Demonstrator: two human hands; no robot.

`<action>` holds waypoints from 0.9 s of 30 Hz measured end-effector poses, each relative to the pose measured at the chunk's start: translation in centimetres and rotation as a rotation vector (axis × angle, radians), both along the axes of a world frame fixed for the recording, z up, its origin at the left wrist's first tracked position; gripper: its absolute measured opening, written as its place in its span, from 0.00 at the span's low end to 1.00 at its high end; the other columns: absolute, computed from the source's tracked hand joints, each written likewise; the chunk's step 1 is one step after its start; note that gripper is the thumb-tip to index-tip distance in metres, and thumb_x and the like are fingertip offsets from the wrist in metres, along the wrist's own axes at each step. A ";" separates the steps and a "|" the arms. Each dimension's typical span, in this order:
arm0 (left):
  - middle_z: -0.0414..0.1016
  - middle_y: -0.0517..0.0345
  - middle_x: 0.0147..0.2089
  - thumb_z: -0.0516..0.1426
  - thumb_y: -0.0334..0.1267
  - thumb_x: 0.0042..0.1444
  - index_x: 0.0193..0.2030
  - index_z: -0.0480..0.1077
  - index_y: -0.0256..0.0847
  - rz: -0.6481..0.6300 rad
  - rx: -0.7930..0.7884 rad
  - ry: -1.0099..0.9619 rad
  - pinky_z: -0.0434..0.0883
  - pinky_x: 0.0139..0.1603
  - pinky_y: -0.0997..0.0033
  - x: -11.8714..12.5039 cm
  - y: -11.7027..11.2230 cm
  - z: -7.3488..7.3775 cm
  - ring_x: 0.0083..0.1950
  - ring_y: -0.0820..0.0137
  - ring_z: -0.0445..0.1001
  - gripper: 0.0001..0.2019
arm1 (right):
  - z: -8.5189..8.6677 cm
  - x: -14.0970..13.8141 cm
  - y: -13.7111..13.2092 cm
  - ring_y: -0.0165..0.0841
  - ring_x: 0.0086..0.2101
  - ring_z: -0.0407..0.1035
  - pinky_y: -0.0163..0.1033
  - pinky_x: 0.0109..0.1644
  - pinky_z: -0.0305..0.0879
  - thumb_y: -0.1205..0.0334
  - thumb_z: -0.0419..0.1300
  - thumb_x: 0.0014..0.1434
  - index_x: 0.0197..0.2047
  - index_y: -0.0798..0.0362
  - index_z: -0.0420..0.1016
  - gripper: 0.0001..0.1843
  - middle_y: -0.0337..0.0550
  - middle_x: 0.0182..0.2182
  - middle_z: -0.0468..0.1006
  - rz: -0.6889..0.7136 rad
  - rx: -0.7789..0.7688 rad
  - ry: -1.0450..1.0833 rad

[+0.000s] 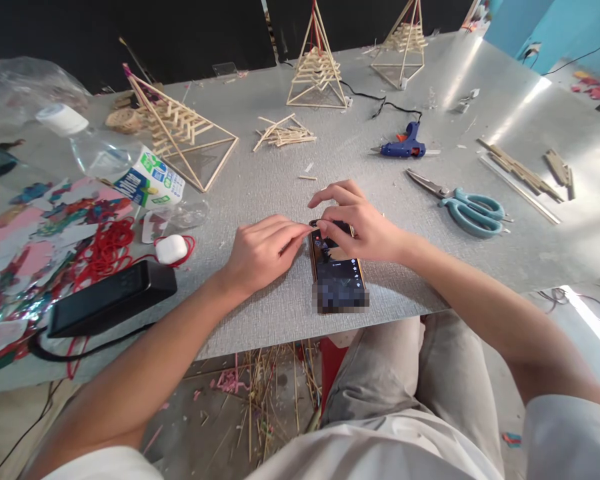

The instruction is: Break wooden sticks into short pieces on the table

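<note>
A phone (pixel 336 270) lies flat near the table's front edge with its screen lit. My left hand (pixel 263 252) rests on the table just left of it, fingers pressed together and pointing right. My right hand (pixel 356 225) hovers over the phone's top end, with the thumb and a finger pinched and the forefinger raised. The fingertips of both hands meet at the phone's top left corner around something small that I cannot make out.
Three stick pyramids stand on the table: one at the left (pixel 183 133) and two at the back (pixel 316 67) (pixel 404 47). A pile of loose sticks (pixel 283 133), a blue glue gun (pixel 404 143), teal scissors (pixel 467 208), a plastic bottle (pixel 125 167), a black power bank (pixel 113 297) and red thread (pixel 105 250) lie around.
</note>
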State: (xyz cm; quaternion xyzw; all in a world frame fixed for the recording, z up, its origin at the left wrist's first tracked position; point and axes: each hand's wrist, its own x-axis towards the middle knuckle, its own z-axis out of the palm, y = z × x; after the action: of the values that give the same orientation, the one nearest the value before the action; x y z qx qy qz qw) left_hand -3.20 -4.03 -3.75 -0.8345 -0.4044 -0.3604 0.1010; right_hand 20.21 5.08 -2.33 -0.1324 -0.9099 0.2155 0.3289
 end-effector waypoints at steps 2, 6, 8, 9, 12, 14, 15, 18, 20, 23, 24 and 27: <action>0.89 0.53 0.43 0.60 0.31 0.72 0.51 0.82 0.42 0.011 -0.001 0.010 0.78 0.44 0.66 0.0 0.0 0.0 0.43 0.65 0.87 0.08 | -0.1 -0.1 0.0 0.46 0.59 0.68 0.59 0.67 0.64 0.61 0.54 0.76 0.36 0.51 0.79 0.17 0.52 0.57 0.81 0.000 0.003 0.000; 0.89 0.53 0.42 0.61 0.30 0.71 0.50 0.81 0.41 0.003 0.031 0.013 0.78 0.42 0.67 0.0 -0.1 0.2 0.42 0.65 0.86 0.07 | -0.3 -0.2 0.0 0.46 0.59 0.68 0.58 0.67 0.65 0.61 0.54 0.76 0.35 0.51 0.80 0.18 0.52 0.57 0.81 -0.004 0.017 0.020; 0.88 0.53 0.42 0.61 0.29 0.70 0.50 0.80 0.40 0.000 0.047 0.011 0.77 0.42 0.67 0.0 0.0 0.2 0.41 0.66 0.86 0.07 | -0.3 -0.2 0.1 0.46 0.58 0.68 0.58 0.66 0.65 0.61 0.54 0.76 0.35 0.51 0.80 0.18 0.52 0.57 0.81 -0.005 0.015 0.020; 0.88 0.54 0.41 0.61 0.29 0.70 0.49 0.80 0.40 0.003 0.054 0.007 0.77 0.42 0.67 0.0 0.0 0.2 0.41 0.66 0.86 0.06 | -0.3 -0.1 0.1 0.46 0.58 0.68 0.59 0.66 0.65 0.61 0.54 0.76 0.36 0.51 0.80 0.18 0.52 0.57 0.81 -0.006 0.015 0.019; 0.87 0.55 0.39 0.62 0.29 0.70 0.48 0.79 0.41 0.025 0.089 -0.023 0.77 0.42 0.68 0.3 0.0 0.4 0.40 0.67 0.85 0.05 | -0.2 0.0 0.3 0.47 0.58 0.68 0.60 0.66 0.65 0.60 0.55 0.76 0.38 0.50 0.81 0.16 0.52 0.57 0.81 -0.017 0.026 0.028; 0.87 0.57 0.38 0.62 0.30 0.71 0.46 0.78 0.41 0.050 0.089 -0.072 0.77 0.41 0.69 0.5 -0.2 0.4 0.38 0.69 0.84 0.04 | -0.1 0.1 0.4 0.47 0.59 0.67 0.59 0.67 0.65 0.60 0.56 0.76 0.39 0.50 0.82 0.16 0.52 0.57 0.81 -0.025 0.042 0.043; 0.86 0.57 0.38 0.61 0.31 0.71 0.46 0.77 0.42 0.069 0.071 -0.109 0.76 0.41 0.70 0.6 -0.2 0.5 0.37 0.70 0.83 0.03 | -0.1 0.2 0.5 0.47 0.59 0.67 0.59 0.67 0.65 0.60 0.56 0.76 0.39 0.50 0.82 0.16 0.52 0.57 0.81 -0.027 0.050 0.049; 0.84 0.57 0.39 0.56 0.35 0.75 0.44 0.74 0.41 0.155 -0.057 -0.234 0.75 0.39 0.72 0.7 -0.4 0.5 0.35 0.73 0.80 0.06 | 0.1 0.4 0.6 0.46 0.58 0.68 0.58 0.66 0.65 0.60 0.56 0.76 0.39 0.51 0.83 0.16 0.53 0.56 0.82 -0.029 0.059 0.061; 0.80 0.58 0.35 0.52 0.38 0.77 0.41 0.70 0.42 0.215 -0.154 -0.304 0.73 0.37 0.73 0.6 -0.4 0.6 0.33 0.73 0.78 0.12 | 0.3 0.4 0.6 0.46 0.58 0.69 0.57 0.66 0.65 0.60 0.56 0.76 0.39 0.51 0.84 0.16 0.53 0.56 0.82 -0.032 0.044 0.060; 0.73 0.62 0.26 0.51 0.42 0.78 0.33 0.67 0.43 0.226 -0.286 -0.405 0.70 0.32 0.73 0.6 -0.4 0.8 0.26 0.75 0.72 0.18 | 0.6 0.5 0.6 0.44 0.58 0.69 0.57 0.67 0.64 0.60 0.56 0.76 0.39 0.50 0.84 0.17 0.51 0.56 0.82 -0.036 0.001 0.064; 0.73 0.63 0.25 0.53 0.44 0.77 0.32 0.68 0.42 0.211 -0.328 -0.443 0.69 0.31 0.73 0.8 -0.4 0.9 0.25 0.75 0.72 0.19 | 0.6 0.5 0.5 0.44 0.58 0.70 0.57 0.67 0.64 0.59 0.56 0.75 0.39 0.50 0.85 0.17 0.51 0.56 0.83 -0.039 -0.016 0.066; 0.79 0.60 0.27 0.60 0.47 0.74 0.35 0.75 0.41 0.179 -0.403 -0.530 0.72 0.30 0.74 1.4 -0.5 1.0 0.25 0.75 0.76 0.16 | 0.8 0.4 0.5 0.43 0.57 0.71 0.56 0.68 0.63 0.58 0.57 0.75 0.39 0.50 0.85 0.16 0.50 0.55 0.83 -0.045 -0.063 0.068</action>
State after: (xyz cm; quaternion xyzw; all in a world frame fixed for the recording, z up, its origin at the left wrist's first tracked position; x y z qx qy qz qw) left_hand -1.78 -4.56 -2.75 -0.6762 -0.5512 -0.4673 -0.1434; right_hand 20.66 5.54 -1.54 -0.1555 -0.8877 0.2410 0.3601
